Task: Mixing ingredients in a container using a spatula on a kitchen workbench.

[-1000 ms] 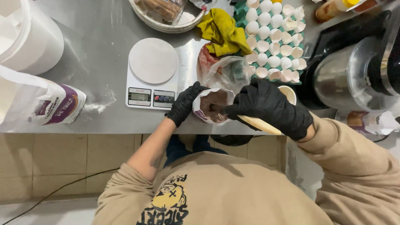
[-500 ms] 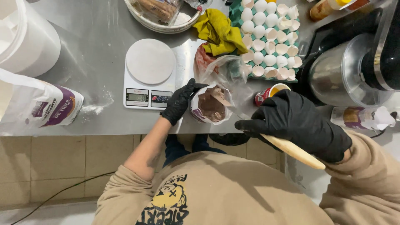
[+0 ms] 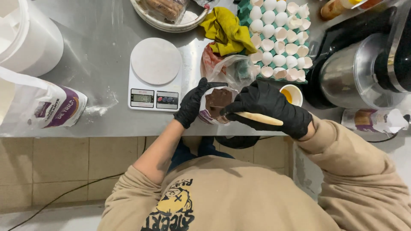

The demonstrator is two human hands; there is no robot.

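- The left hand, black-gloved, curls its fingers round the side of an open bag of brown powder at the steel counter's front edge.
- The right hand closes on a wooden handle, its end dipping into the bag.
- Just beside: a small cup of yellow liquid; behind, an egg tray of eggs and shells.
- A white scale stands bare to the left, with open counter between it and the flour bag.

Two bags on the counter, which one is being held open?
The small bag of brown powder, between the left hand and right hand. The big white-and-purple flour bag lies untouched far left.
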